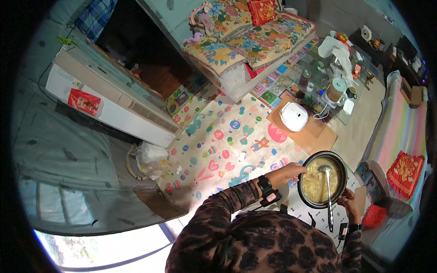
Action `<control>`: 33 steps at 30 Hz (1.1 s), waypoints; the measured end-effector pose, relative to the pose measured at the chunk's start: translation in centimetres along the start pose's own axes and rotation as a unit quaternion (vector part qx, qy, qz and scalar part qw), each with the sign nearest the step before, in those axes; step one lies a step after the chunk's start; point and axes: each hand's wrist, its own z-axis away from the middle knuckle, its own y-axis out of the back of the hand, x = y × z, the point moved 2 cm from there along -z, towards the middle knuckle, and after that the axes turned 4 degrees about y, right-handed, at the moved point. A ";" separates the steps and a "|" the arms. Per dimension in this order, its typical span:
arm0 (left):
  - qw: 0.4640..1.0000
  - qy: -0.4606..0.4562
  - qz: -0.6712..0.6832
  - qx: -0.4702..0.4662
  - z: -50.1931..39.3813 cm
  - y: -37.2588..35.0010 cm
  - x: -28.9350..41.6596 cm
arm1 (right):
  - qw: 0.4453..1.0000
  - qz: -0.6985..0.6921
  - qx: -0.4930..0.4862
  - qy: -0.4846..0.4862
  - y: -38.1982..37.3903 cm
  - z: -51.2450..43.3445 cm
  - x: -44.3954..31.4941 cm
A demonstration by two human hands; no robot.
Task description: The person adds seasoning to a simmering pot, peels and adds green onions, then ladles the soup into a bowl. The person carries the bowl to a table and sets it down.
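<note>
Between my hands is a round dark pot (301, 191) filled with a pale yellow, soupy food (312, 182). My left hand (290, 171) grips its left rim, while my right hand (350, 201) supports the lower right side; some fingers are hidden beneath it. A metal ladle (328, 186) rests in the food, its bowl towards the far side and its handle sticking out over the near rim. Beyond the pot, a white rice cooker (294, 116) stands with its lid down on a brown board (321, 136) on the floor.
A glass coffee table (315, 88) holds a blender jug (336, 89), cups and plastic bags. Right of me is a sofa with a striped cover (397, 119). A floral sofa (252, 47) stands at the back, a tall white air conditioner (116, 105) at left. Patterned matting (211, 150) covers the floor.
</note>
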 end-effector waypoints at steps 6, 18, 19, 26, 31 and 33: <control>1.000 0.008 -0.018 -0.010 -10.7 -3.8 7.3 | 0.999 0.012 -0.026 0.024 9.2 -7.9 -3.3; 0.994 0.029 -0.082 -0.066 -27.0 -10.5 23.0 | 1.000 -0.012 0.018 -0.014 24.6 -21.1 -11.5; 0.993 0.044 -0.081 -0.076 -28.3 -11.1 24.5 | 1.000 -0.021 0.011 -0.009 26.0 -22.4 -12.3; 0.998 0.052 0.005 -0.045 -37.7 -15.5 33.2 | 0.999 0.021 -0.018 -0.036 38.0 -34.4 -16.7; 0.997 0.067 0.044 0.019 -45.7 -20.7 37.3 | 0.996 0.026 -0.080 -0.011 48.4 -43.0 -19.7; 0.995 0.065 0.065 0.034 -48.9 -22.7 39.7 | 0.994 0.027 -0.102 0.001 52.5 -46.5 -21.2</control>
